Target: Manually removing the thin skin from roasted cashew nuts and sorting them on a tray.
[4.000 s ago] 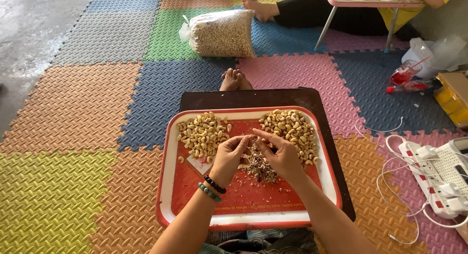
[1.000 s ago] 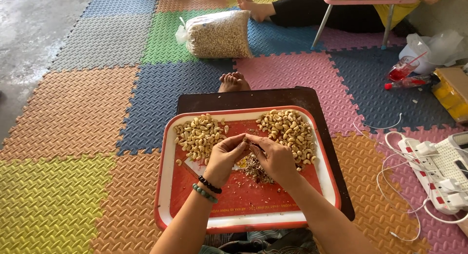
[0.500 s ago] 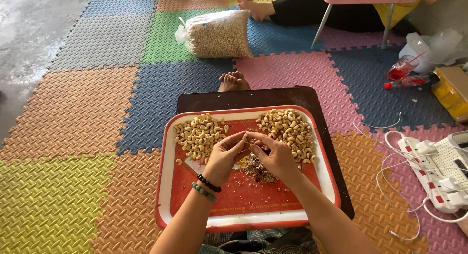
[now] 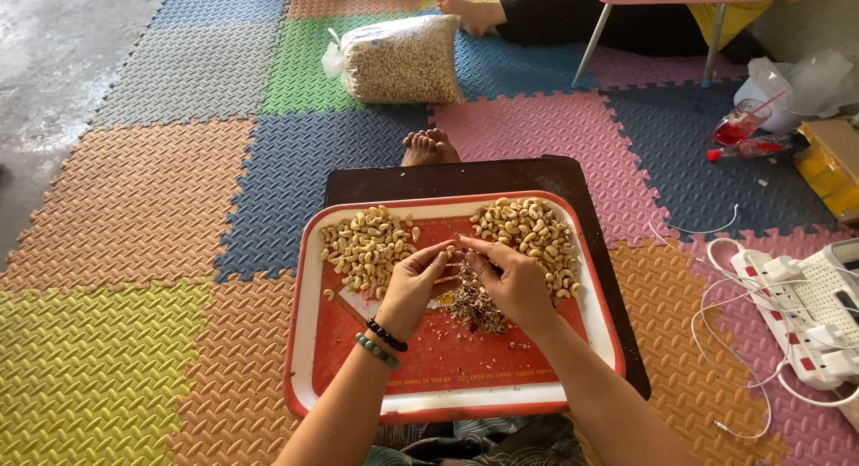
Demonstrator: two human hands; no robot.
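Observation:
A red tray with a white rim [image 4: 309, 341] rests on a dark low table [image 4: 465, 175]. On it lie two heaps of pale cashew nuts: one at the left [image 4: 367, 242], one at the right [image 4: 528, 233]. Between them sits a small pile of brown skins [image 4: 474, 307]. My left hand [image 4: 412, 287] and my right hand [image 4: 510, 282] meet above that pile, fingertips pinched together on one small nut. Bead bracelets circle my left wrist.
A clear bag full of nuts [image 4: 398, 59] lies on the green mat beyond the table. My foot [image 4: 428, 148] shows past the table's far edge. Another person sits at the back by a small folding table [image 4: 671, 0]. A white power strip with cables [image 4: 805, 296] lies right.
Both hands stay pinched together over the skins pile, having shifted slightly up and to the left. The heaps look the same.

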